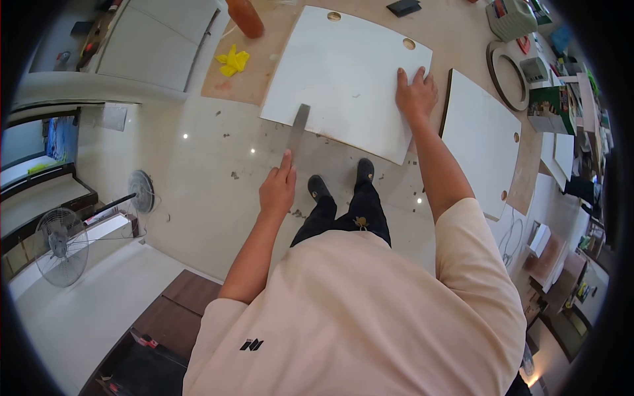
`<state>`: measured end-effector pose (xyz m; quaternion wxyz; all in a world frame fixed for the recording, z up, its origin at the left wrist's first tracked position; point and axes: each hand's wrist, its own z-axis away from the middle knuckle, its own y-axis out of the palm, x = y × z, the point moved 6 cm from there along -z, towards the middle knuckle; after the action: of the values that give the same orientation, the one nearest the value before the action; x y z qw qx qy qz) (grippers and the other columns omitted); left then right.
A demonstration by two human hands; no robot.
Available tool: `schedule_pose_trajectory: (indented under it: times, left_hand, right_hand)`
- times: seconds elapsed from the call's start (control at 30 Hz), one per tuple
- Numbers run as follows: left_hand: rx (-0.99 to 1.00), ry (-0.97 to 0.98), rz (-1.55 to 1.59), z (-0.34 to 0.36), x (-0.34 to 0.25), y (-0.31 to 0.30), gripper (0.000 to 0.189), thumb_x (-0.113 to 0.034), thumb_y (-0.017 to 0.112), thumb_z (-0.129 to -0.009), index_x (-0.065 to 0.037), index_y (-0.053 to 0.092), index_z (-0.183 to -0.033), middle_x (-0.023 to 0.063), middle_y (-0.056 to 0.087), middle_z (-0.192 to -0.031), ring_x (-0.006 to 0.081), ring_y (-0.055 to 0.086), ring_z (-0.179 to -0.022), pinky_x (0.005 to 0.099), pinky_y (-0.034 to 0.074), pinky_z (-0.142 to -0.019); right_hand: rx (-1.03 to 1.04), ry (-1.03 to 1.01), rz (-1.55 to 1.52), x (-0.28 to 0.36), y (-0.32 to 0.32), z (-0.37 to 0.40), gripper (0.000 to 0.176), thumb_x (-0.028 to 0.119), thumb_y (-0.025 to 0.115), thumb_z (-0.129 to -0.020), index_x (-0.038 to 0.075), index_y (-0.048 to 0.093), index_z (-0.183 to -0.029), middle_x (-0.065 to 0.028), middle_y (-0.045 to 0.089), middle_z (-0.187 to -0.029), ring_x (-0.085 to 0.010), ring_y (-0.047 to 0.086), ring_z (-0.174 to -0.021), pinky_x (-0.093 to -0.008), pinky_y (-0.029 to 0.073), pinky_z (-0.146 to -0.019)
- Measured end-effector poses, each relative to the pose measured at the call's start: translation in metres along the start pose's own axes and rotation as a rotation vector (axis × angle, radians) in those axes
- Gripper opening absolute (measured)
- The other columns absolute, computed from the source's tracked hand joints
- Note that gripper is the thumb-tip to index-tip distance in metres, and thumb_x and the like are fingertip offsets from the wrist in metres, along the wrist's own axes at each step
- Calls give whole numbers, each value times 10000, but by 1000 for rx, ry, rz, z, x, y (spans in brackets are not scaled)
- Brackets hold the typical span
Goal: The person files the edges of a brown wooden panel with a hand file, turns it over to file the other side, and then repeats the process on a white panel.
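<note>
My left hand (277, 186) is closed around a flat metal file (300, 127), its index finger stretched along the tool. The file's far end lies over the near edge of a white cabinet door panel (343, 72), which rests flat on the workbench. Two round hinge holes show near the panel's far side. My right hand (417, 94) lies on the panel's right side with its fingers spread. Brown, rough-looking material shows along the panel's near edge.
A second white panel (482, 142) lies to the right. A yellow cloth (232, 61) and an orange bottle (246, 18) are at the left of the bench (218, 82). A jug (512, 20) and a ring-shaped piece (508, 76) sit far right. Dark scraps litter the floor. Fans (61, 245) stand left.
</note>
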<state>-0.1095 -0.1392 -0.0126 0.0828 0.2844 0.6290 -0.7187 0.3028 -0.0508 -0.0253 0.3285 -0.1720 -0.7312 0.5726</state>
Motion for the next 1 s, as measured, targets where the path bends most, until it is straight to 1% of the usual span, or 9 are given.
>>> schedule_pose_trajectory:
  times: [0.03,0.23,0.33,0.47,0.5,0.7,0.8,0.9,1.0]
  left_hand:
    - [66,-68,-15,10,5,2,490,-305,558,-1007,-304,470,-1489,135,638,-861,364,654,-765,488,544,-684]
    - [138,97,-34,-51,-79,31,466,-313,552,-1009,-306,495,-1472,131,646,-877,362,653,-758,477,547,-670]
    - [-132,166,94,-10,-40,20,470,-300,575,-1001,-292,506,-1466,126,636,-848,361,649,-725,477,539,-645]
    - [22,-82,8,52,12,-1,501,-258,618,-981,-271,505,-1469,122,622,-824,351,635,-698,465,530,-628]
    - [39,-125,-1,53,15,-4,506,-250,624,-978,-267,505,-1469,123,618,-820,350,631,-692,464,527,-624]
    - [3,69,-35,-30,-42,18,523,-260,613,-986,-264,479,-1491,133,598,-787,342,625,-685,449,522,-618]
    - [-12,68,-22,-38,-33,12,522,-286,592,-996,-287,458,-1501,133,595,-782,349,624,-699,450,526,-634]
    - [24,-90,-21,-8,4,0,499,-314,567,-1006,-301,461,-1493,128,612,-821,362,631,-737,459,531,-659]
    - [-2,-30,-3,-14,-18,10,502,-278,583,-1005,-306,477,-1495,134,620,-799,337,627,-748,446,515,-686]
  right_hand:
    - [-2,-4,-5,-2,-1,2,786,607,457,-973,20,431,-1495,-256,397,-1520,-391,330,-1430,-524,203,-1189]
    - [-1,-13,-21,1,-9,-1,787,600,479,-968,11,436,-1489,-264,407,-1505,-404,333,-1425,-529,216,-1179]
    - [-7,-25,-34,5,-4,2,789,599,480,-969,7,434,-1488,-266,407,-1504,-405,332,-1425,-528,212,-1182]
    - [9,-23,-30,-2,-3,3,788,597,480,-971,5,432,-1489,-274,406,-1503,-405,333,-1424,-519,207,-1187]
    - [14,-24,-25,1,-1,-1,788,596,482,-971,6,430,-1490,-276,405,-1502,-405,335,-1423,-518,206,-1187]
    - [5,-37,-30,0,-3,2,798,602,474,-972,7,417,-1500,-274,388,-1515,-401,308,-1439,-513,190,-1194]
    - [30,-41,-37,0,-3,-1,792,601,474,-972,9,423,-1496,-273,391,-1514,-400,307,-1438,-516,186,-1194]
    - [12,-23,-38,1,-4,1,785,594,481,-971,5,431,-1488,-279,396,-1508,-405,323,-1425,-524,190,-1189]
    - [5,-22,-44,1,-3,2,790,596,481,-970,0,429,-1487,-285,387,-1511,-407,315,-1429,-528,186,-1189]
